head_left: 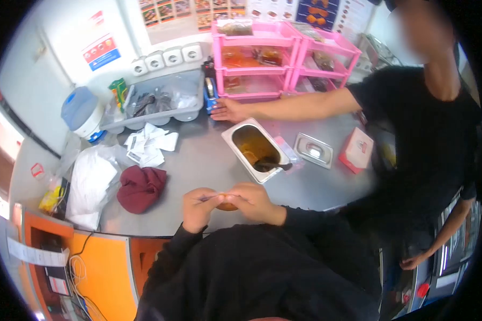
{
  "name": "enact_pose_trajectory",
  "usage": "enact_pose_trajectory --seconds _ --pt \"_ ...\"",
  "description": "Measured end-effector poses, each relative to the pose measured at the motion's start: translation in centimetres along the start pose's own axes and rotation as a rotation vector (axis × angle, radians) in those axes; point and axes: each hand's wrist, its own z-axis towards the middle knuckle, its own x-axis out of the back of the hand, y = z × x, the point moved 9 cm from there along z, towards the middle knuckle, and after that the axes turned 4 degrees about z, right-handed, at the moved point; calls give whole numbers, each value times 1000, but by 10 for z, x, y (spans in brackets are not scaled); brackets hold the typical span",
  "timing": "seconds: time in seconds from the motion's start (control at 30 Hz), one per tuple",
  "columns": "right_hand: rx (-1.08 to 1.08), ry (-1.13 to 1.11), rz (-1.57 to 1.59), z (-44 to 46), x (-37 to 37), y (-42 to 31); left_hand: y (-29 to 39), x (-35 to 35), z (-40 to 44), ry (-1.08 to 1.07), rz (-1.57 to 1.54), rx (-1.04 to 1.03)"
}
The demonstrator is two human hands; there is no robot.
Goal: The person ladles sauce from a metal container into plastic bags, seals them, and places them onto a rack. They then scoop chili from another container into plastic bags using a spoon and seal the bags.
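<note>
My left hand and my right hand meet at the front edge of the steel counter. Their thumbs and fingers pinch together at the top of a small bag of orange-brown sauce, mostly hidden behind my fingers. Beyond my hands stands a deep steel pan, with yellow-orange sauce in it. A dark-handled ladle leans in the sauce, its handle over the right rim. Right of the pan lies a steel lid, beside some clear plastic bags.
A co-worker stands at the right, one hand reaching across to a blue item. Pink shelves, a grey bin, white papers, a maroon cloth and a pink-white box occupy the counter.
</note>
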Motion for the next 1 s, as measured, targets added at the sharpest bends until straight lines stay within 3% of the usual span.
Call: enact_pose_trajectory --seconds 0.13,0.37,0.53,0.77,1.0 --pt "-50 100 66 3 9 0 3 4 11 -64 73 57" --pt "-62 75 32 12 21 3 27 11 27 -96 347 -82" --pt "-29 52 82 46 36 -13 88 8 51 -86 440 -245" --pt "135 246 297 78 50 -50 147 -16 58 -142 117 -303" --pt "50 324 263 74 69 -44 139 -20 59 -99 177 -300"
